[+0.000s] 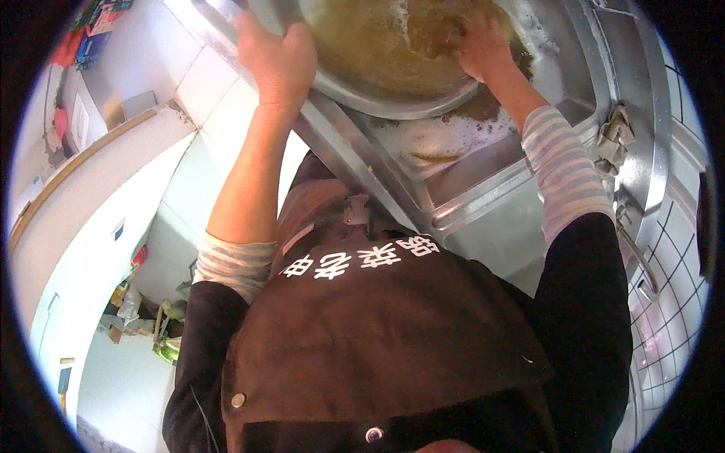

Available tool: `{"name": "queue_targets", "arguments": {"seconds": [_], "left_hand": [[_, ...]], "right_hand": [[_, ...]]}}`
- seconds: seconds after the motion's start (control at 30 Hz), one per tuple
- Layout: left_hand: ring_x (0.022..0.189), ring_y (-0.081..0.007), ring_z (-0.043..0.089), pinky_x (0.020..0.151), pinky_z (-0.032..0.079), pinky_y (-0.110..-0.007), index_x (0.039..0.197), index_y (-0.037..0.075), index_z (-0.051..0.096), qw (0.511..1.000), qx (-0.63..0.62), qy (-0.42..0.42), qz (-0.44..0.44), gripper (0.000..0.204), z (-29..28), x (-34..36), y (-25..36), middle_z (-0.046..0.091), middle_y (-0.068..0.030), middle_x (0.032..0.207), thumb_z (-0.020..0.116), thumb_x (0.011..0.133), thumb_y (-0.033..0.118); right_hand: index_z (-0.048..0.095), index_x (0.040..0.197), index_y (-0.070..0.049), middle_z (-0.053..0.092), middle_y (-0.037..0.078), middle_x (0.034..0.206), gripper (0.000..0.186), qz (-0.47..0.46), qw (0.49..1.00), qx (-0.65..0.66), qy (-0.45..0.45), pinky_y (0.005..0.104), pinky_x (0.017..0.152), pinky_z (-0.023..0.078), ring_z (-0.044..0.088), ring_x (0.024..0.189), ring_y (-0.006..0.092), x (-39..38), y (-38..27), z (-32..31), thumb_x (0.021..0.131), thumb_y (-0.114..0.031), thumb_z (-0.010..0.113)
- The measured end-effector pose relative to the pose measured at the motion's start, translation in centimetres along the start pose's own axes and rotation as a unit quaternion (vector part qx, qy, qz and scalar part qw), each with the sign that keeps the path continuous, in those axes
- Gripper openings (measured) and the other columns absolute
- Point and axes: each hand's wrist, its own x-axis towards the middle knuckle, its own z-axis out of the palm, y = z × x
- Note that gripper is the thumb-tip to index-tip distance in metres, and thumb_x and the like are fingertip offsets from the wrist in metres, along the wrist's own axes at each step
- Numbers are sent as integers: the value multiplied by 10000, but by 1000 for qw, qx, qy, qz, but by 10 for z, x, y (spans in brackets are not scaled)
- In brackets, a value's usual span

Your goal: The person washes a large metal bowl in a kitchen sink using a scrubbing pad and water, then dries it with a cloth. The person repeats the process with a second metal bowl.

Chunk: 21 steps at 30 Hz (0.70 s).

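Observation:
A large round metal basin (393, 106) with murky yellow-brown water (362, 45) sits tilted in a steel sink (491, 177) at the top of the view. My left hand (278, 64) grips the basin's left rim, thumb on the inner side and fingers on the outer. My right hand (483, 49) reaches in at the basin's right side, fingers spread and dipping into the water. Around those fingertips the water is stirred and darker brown; nothing held shows there. White suds (461, 136) and dark scraps lie in the sink below the basin.
A grey rag (615, 140) hangs over the sink's right edge. A curved metal pipe (638, 257) runs beside the white tiled wall (664, 302). My brown apron (377, 340) touches the sink front. Leafy vegetables and bags (151, 321) lie at lower left, beyond a white curved partition (91, 249).

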Motion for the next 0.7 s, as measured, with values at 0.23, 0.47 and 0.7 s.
{"name": "queue_targets", "arguments": {"seconds": [0.23,0.47,0.7], "left_hand": [[806,-346,631,790,498,-426,946,-43,554,997,-25,-6,-67,308,-4,-7,4,650,-205,846,631,713,144],[821,-351,629,794,494,-430,945,-42,552,998,-38,-7,-47,299,-4,-9,8,645,-208,848,622,720,141],[834,-350,620,804,493,-422,970,-57,548,999,-33,-4,-32,317,-1,-9,6,639,-215,882,618,728,136]], "right_hand": [[549,1303,-54,568,282,1210,474,38,943,290,-159,508,903,472,553,1106,434,-22,-75,-50,861,-227,544],[611,1235,-45,561,167,1366,398,95,752,652,19,467,992,473,569,1179,394,34,-166,-133,915,-244,481],[541,1339,-73,565,166,1325,395,103,819,563,36,413,976,474,546,1198,350,4,-170,-139,984,-198,419]]}}
